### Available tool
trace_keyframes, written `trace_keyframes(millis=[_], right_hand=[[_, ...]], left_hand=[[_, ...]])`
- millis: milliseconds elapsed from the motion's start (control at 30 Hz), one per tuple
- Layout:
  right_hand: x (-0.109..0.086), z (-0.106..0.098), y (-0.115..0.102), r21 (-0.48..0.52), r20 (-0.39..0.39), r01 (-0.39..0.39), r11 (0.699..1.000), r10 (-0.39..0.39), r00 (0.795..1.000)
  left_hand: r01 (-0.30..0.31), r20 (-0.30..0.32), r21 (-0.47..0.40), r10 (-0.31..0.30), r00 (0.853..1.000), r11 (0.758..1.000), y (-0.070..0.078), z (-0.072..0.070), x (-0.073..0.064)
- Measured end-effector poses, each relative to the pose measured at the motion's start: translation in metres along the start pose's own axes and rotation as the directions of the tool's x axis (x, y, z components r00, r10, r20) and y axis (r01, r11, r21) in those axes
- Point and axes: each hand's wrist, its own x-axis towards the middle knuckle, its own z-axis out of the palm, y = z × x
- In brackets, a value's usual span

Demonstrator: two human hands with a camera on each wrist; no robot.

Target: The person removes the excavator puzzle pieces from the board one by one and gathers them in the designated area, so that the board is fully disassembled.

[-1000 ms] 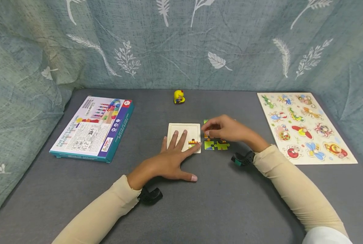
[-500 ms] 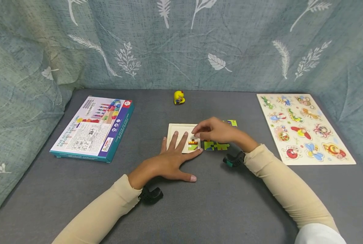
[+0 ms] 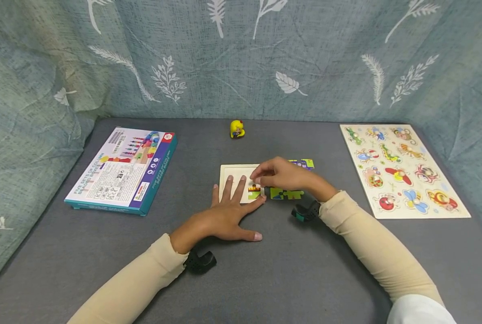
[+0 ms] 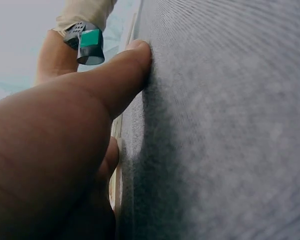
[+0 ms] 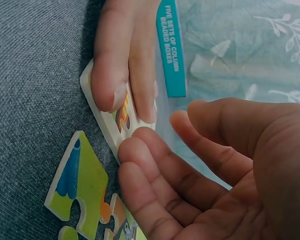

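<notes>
My left hand [image 3: 225, 220] lies spread with its fingers over a pale square puzzle tray [image 3: 229, 169], the thumb out on the table. A green-and-orange puzzle piece [image 3: 254, 195] sits in the tray's lower right corner. My right hand [image 3: 286, 175] is over the tray's right edge, fingers curled and thumb near the index finger. No piece shows between these fingertips in the right wrist view, and part of the space is hidden. Under and beside this hand lie loose puzzle pieces [image 3: 287, 194], one with blue on green [image 5: 90, 182].
A bead-game box [image 3: 111, 180] lies on the left. A wooden board with insect pictures [image 3: 423, 213] lies on the right. Behind the tray stands a small yellow-haired figurine [image 3: 237, 130]. A leaf-patterned curtain [image 3: 241, 63] hangs along the back.
My right hand has moved left from the loose pieces to the tray's right side, uncovering purple-and-yellow pieces behind it. My left hand stays spread on the tray.
</notes>
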Motion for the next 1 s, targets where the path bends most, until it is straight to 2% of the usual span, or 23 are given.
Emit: trace_keyframes(millis=[333,733,1000], right_hand=[[0.0012,0.0026,-0.0019,-0.021,0.001,-0.012,1.000,0.012,1.000],[0.0005,0.0032,-0.0023,-0.043,-0.002,-0.015,0.999,0.015,1.000],[0.0008,0.0034,-0.0023,-0.021,-0.005,-0.002,1.000,0.002,1.000]], left_hand=[[-0.010,0.018,0.006,0.010,1.000,1.000,-0.0016,0.0000,-0.0005],[-0.019,0.004,0.018,0.019,1.000,1.000,-0.0024,0.0016,-0.0001],[-0.019,-0.008,0.011,0.019,1.000,1.000,-0.0026,0.0021,-0.0010]])
